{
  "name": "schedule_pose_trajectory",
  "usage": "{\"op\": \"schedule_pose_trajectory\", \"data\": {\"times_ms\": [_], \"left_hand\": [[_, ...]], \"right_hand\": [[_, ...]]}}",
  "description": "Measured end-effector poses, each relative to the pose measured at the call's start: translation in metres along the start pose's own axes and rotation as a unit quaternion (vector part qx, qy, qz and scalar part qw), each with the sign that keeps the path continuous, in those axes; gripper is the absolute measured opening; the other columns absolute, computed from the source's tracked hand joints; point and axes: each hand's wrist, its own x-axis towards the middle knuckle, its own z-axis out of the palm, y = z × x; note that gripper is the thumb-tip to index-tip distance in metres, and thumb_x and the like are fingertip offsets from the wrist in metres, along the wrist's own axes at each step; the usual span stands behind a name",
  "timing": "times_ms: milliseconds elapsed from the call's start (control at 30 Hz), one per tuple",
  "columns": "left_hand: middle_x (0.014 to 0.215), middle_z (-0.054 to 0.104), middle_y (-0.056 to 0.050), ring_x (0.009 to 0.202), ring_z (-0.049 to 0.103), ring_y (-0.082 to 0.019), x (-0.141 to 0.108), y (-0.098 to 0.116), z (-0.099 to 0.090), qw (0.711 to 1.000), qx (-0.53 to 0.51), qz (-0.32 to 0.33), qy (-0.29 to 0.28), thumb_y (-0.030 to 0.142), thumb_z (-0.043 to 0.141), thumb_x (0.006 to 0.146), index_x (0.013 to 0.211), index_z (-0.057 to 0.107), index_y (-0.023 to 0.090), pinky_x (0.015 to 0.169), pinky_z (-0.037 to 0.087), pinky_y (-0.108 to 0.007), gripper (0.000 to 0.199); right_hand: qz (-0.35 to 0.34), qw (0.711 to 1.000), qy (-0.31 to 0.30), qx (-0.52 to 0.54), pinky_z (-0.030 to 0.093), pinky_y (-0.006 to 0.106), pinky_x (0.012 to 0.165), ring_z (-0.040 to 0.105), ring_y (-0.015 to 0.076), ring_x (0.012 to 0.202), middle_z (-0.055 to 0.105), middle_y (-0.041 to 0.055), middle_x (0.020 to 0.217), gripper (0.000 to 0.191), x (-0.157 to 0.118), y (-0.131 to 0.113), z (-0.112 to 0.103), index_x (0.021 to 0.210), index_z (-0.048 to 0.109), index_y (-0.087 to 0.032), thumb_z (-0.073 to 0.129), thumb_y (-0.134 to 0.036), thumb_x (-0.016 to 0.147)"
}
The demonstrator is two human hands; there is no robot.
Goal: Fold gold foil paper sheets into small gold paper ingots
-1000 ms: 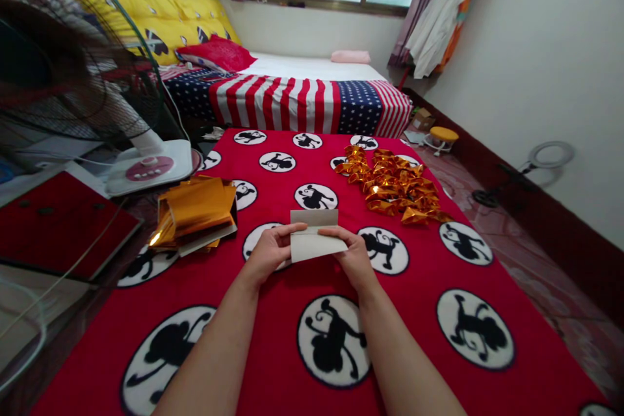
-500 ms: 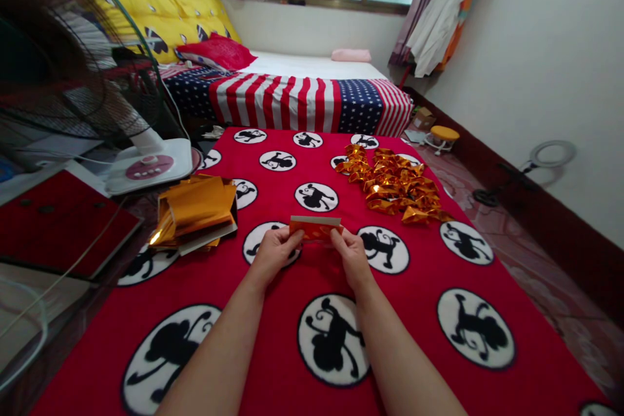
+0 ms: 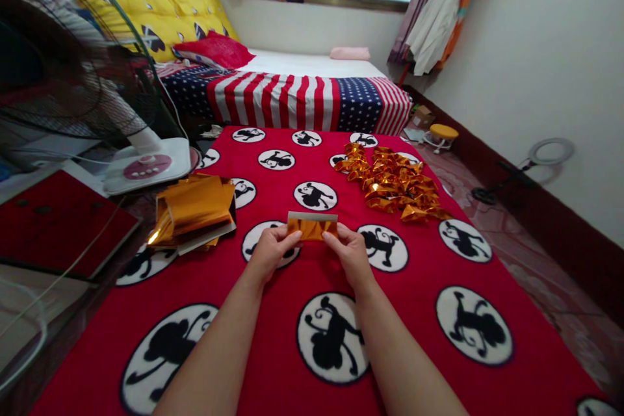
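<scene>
A folded sheet of shiny gold foil paper (image 3: 312, 227) with a pale strip along its far edge is held level between my two hands over the red cloth. My left hand (image 3: 273, 248) pinches its left end, thumb on the near face. At the right end my right hand (image 3: 348, 250) grips it the same way. The fingers behind the paper are mostly hidden. Left of my hands lies a loose stack of gold foil paper sheets (image 3: 195, 208). Ahead to the right, several folded gold foil pieces (image 3: 394, 182) are heaped together.
The red cloth (image 3: 273, 351) with monkey circles covers the surface under my arms. An electric fan (image 3: 146, 162) stands at the left beside a dark red board (image 3: 63, 221). Beyond is a bed (image 3: 292, 101). A yellow stool (image 3: 442, 133) and a ring-light stand (image 3: 550, 153) are on the right.
The paper in my hands has tilted, so its face now shows brighter gold and more of the pale strip. Both hands keep their hold in nearly the same place.
</scene>
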Motion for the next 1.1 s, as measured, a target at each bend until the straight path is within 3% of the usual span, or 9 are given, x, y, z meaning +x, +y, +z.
{"op": "schedule_pose_trajectory", "data": {"times_ms": [233,400,600,733,867,1100], "left_hand": [[0.075,0.073,-0.006,0.068,0.064,-0.018,0.000,0.004,0.002,1.000,-0.009,-0.001,-0.008,0.039,0.083,0.059,0.077,0.076,0.012,0.064,0.050,-0.026,0.033],[0.072,0.073,-0.004,0.064,0.063,-0.017,0.000,0.002,0.005,1.000,0.009,0.003,0.024,0.043,0.077,0.066,0.075,0.076,0.012,0.062,0.048,-0.025,0.031],[0.071,0.072,-0.003,0.067,0.064,-0.018,-0.001,0.004,0.007,0.999,0.030,0.012,0.013,0.032,0.075,0.064,0.077,0.076,0.012,0.062,0.047,-0.024,0.024],[0.072,0.073,-0.003,0.066,0.065,-0.017,-0.001,0.005,0.006,1.000,0.008,-0.004,0.018,0.033,0.076,0.063,0.080,0.075,0.011,0.062,0.048,-0.024,0.027],[0.072,0.073,-0.004,0.066,0.066,-0.018,0.000,0.003,0.006,0.999,-0.025,-0.029,0.021,0.038,0.080,0.059,0.077,0.075,0.011,0.065,0.052,-0.026,0.033],[0.071,0.072,-0.007,0.065,0.066,-0.018,0.003,-0.001,0.008,0.995,-0.049,-0.042,0.072,0.055,0.079,0.061,0.070,0.074,0.011,0.061,0.056,-0.028,0.046]], "right_hand": [[-0.003,0.999,0.015,-0.052,0.042,0.023,0.062,0.053,0.0132,0.066,0.062,-0.0010,0.072,0.011,0.002,0.011,-0.002,0.073,0.069,-0.018,0.070,-0.029,0.076],[0.009,0.998,0.022,-0.063,0.034,0.022,0.052,0.044,0.0102,0.056,0.053,-0.0037,0.060,0.016,0.003,0.007,0.001,0.062,0.062,-0.017,0.071,-0.027,0.071],[0.054,0.997,0.051,-0.037,0.042,0.024,0.056,0.053,0.0137,0.060,0.061,0.0006,0.066,0.022,0.005,0.012,0.003,0.073,0.065,-0.017,0.066,-0.038,0.078],[0.022,0.994,0.099,-0.050,0.041,0.024,0.056,0.054,0.0143,0.064,0.063,0.0029,0.074,0.021,0.005,0.015,0.004,0.063,0.061,-0.017,0.069,-0.032,0.074],[-0.025,0.992,0.110,-0.059,0.041,0.025,0.061,0.055,0.0148,0.068,0.063,0.0027,0.075,0.025,0.004,0.014,0.003,0.055,0.054,-0.018,0.069,-0.028,0.073],[-0.040,0.990,0.120,-0.069,0.041,0.025,0.064,0.056,0.0150,0.070,0.062,0.0022,0.076,0.032,0.003,0.012,0.001,0.051,0.048,-0.018,0.071,-0.026,0.072]]}}
